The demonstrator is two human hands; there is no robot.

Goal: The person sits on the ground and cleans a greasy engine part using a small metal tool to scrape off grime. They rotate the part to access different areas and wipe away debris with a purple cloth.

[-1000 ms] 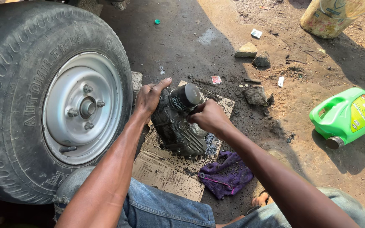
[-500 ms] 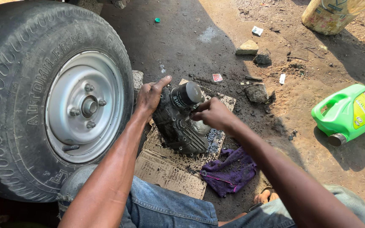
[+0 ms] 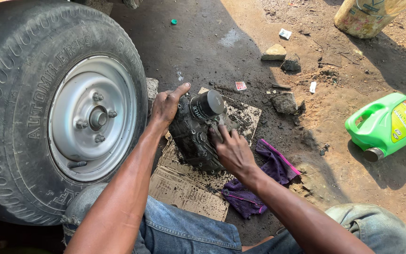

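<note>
A dark, greasy metal engine part [image 3: 194, 141] lies on a sheet of dirty cardboard [image 3: 189, 188] on the ground. A black cylindrical filter [image 3: 207, 104] sticks out of its upper end. My left hand [image 3: 166, 106] rests on the part's upper left edge, fingers wrapped over it and thumb stretched toward the filter. My right hand [image 3: 229, 149] presses flat on the part's right side just below the filter, fingers spread on the metal. Both forearms reach in from the bottom of the view over my denim-clad knees.
A large tyre with a silver wheel [image 3: 90, 117] stands at the left, close to the part. A purple rag [image 3: 264, 178] lies by the cardboard. A green plastic jug [image 3: 386, 124] lies on its side at the right. Stones [image 3: 280, 56] and litter dot the dirt.
My right hand has slid from beside the filter down onto the part's body. The left hand keeps its hold. The view has shifted slightly.
</note>
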